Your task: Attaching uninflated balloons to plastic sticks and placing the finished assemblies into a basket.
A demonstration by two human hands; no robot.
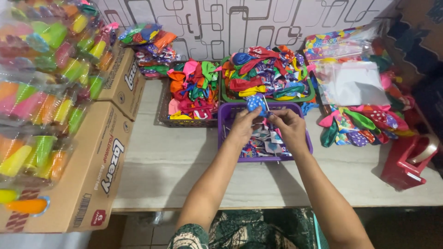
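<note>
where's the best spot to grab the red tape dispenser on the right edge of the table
Probably around the narrow upper body of the red tape dispenser, just behind the tape roll, coming down from above. Its base rests flat on the table, the top is uncovered, and nothing blocks it from above, while balloons crowd its far side.

Three baskets [265, 159] set mid-table [175, 170], two behind one; boxes [87, 175] stacked left; tape dispenser [408, 161] placed right; balloon pile [364, 124] far right.

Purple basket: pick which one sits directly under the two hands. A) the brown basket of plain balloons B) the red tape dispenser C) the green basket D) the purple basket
D: both the left hand and the right hand work over the purple basket, holding a blue patterned balloon above it.
</note>
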